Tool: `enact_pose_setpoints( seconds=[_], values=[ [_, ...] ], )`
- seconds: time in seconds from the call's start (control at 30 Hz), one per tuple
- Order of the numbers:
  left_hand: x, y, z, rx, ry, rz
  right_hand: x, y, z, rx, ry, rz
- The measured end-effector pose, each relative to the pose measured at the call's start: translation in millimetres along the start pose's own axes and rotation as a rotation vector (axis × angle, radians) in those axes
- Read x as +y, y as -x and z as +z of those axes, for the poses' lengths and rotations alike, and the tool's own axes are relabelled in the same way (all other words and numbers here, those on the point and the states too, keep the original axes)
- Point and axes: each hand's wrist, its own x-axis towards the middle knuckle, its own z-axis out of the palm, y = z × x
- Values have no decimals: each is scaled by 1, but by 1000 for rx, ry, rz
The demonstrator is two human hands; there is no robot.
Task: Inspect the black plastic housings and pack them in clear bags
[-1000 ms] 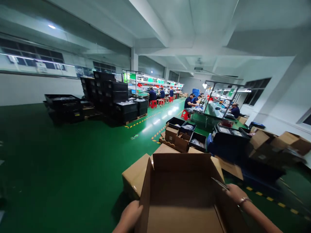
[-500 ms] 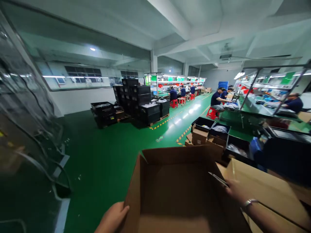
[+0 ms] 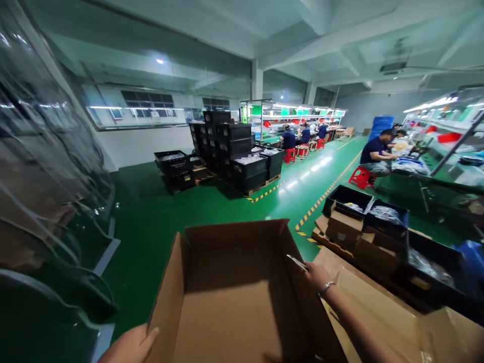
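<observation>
Currently both hands carry an open cardboard box [image 3: 234,292]: left hand [image 3: 130,347] grips its near-left wall, right hand [image 3: 315,276] its right wall, pinching a thin blade.

left hand [image 3: 130,347] cut off below

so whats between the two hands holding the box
In the head view, only the open cardboard box lies between the left hand and right hand; its inside looks bare.
</observation>
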Motion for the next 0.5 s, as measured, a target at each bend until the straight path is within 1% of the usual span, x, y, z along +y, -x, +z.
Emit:
enact_pose_setpoints(
  seconds=[0.07, 0.17, 0.23, 0.3, 0.4, 0.5],
  values=[
    [18, -43, -29, -8, -52, 76, -10, -40, 5, -16, 12, 28],
    [57, -117, -76, 10, -182, 141, -12, -88, 12, 7, -1, 100],
    [87, -167, -105, -2, -257, 194, -6, -108, 16, 31, -16, 158],
    [119, -216, -129, -25, -321, 273, 0, -121, 20, 61, -35, 248],
    [169, -286, -153, -50, -384, 405, 13, -134, 30, 121, -92, 420],
    [227, -361, -163, -100, -434, 530, 34, -156, 44, 170, -142, 542]
  ],
)
